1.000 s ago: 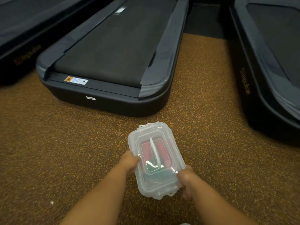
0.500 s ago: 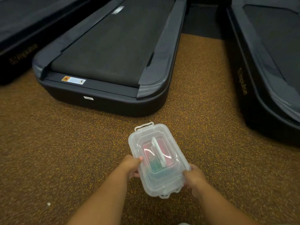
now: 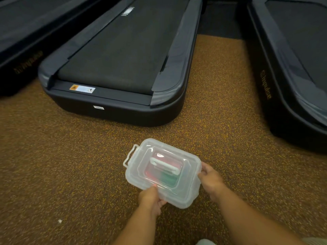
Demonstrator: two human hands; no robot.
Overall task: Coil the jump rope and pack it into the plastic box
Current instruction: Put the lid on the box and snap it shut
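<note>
A clear plastic box (image 3: 141, 172) with its lid on and a white carry handle on top is held just above the brown speckled floor, low in the middle of the view. Through the lid show red and green shapes, the jump rope (image 3: 168, 177) packed inside. My left hand (image 3: 150, 198) grips the box's near edge, thumb on the lid. My right hand (image 3: 210, 179) grips its right end. A side latch sticks out at the box's left end.
A black treadmill (image 3: 113, 68) lies on the floor straight ahead of the box. Another treadmill (image 3: 290, 76) runs along the right and a third (image 3: 21, 50) at the far left. Brown speckled floor (image 3: 62, 165) spreads around the hands.
The box has been turned clockwise, so its long side now runs left to right. My right hand moved up to its right end and my left hand shifted to the near edge.
</note>
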